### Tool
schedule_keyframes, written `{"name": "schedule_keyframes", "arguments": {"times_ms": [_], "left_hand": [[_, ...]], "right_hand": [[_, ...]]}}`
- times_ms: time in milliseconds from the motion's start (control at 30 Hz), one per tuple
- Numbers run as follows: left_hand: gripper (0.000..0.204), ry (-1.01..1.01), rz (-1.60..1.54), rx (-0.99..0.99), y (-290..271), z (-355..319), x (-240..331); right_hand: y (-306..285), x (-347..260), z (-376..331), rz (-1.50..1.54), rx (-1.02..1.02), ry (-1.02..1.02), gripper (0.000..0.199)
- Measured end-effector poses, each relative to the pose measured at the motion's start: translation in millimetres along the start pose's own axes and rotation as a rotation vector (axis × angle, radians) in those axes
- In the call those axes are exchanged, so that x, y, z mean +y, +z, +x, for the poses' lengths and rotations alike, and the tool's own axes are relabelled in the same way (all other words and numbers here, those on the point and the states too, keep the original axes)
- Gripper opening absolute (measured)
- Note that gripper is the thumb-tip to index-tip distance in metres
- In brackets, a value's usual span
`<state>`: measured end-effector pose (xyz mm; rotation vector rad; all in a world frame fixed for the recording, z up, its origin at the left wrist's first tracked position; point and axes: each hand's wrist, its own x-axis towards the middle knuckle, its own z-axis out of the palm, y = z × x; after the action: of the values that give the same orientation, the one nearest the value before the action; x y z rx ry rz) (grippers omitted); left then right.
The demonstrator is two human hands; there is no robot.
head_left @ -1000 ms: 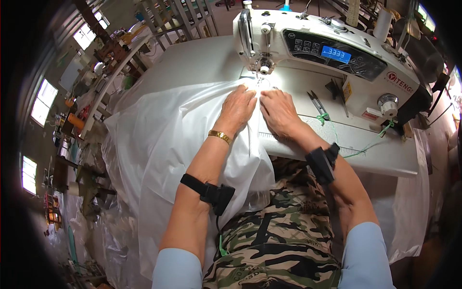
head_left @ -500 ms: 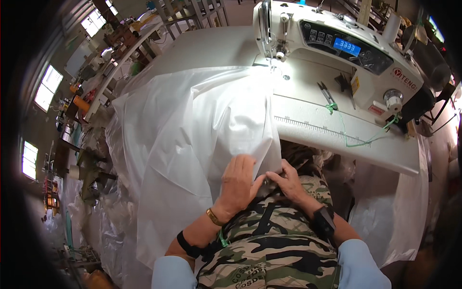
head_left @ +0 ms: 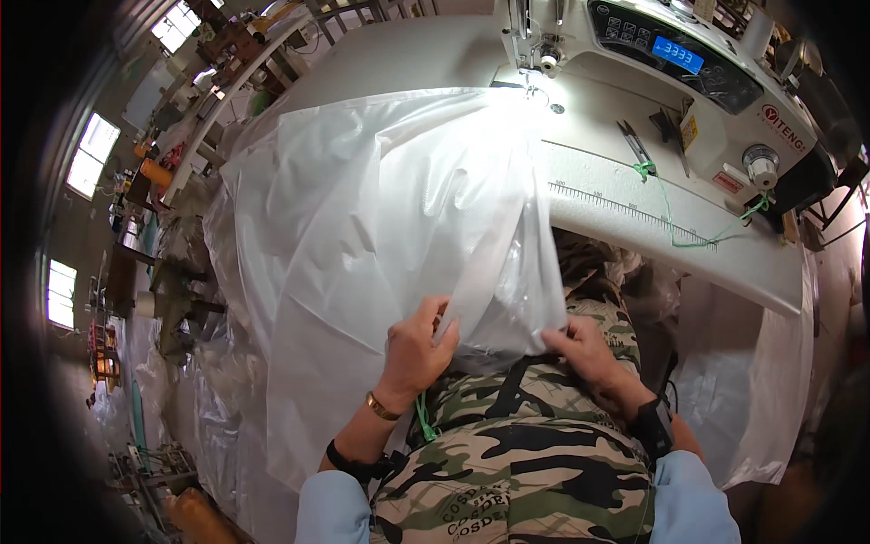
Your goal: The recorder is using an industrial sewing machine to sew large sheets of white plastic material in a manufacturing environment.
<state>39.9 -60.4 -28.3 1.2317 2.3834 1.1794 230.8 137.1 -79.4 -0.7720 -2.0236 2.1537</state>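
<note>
Clearly, both hands are on the white sheet (head_left: 362,218), which spreads from the upper centre of the frame to the lower left. The left hand (head_left: 419,354), at lower centre, has thumb and fingers nearly together on a fold of it. The right hand (head_left: 586,352), just right of centre, pinches its lower right corner narrowly between thumb and fingers.

From both hands the sheet reaches up the frame, toward the bright spot under the sewing machine (head_left: 648,54). Its right edge is the long line here, running from that spot down to the right hand, which is the nearer one to it; the left hand is farther left, with loose folds between the two. Below them is camouflage cloth (head_left: 517,458). On the table (head_left: 426,56), well right of the sheet, lie scissors (head_left: 637,145) tied with green string (head_left: 669,216).
</note>
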Motion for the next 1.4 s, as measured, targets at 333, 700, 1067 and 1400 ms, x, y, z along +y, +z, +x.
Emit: {"name": "schedule_keyframes", "arguments": {"times_ms": [333,700,1067,1400], "left_hand": [[0.01,0.263,0.181,0.17,15.0,21.1,13.2],[0.007,0.101,-0.03,0.03,4.7,11.4,10.6],[0.011,-0.185,-0.695,-0.213,8.4,9.8,-3.6],[0.013,-0.124,-0.57,-0.146,8.4,8.8,-9.3]], "right_hand": [[29.3,-49.2,-2.5,-0.553,0.266,-0.402,0.034],[58.5,-64.7,-1.4,-0.141,-0.063,-0.302,0.025],[84.5,-77.1,4.3,-0.598,-0.232,-0.519,0.031],[85.7,-61.5,11.9,-0.759,0.091,-0.759,0.021]]}}
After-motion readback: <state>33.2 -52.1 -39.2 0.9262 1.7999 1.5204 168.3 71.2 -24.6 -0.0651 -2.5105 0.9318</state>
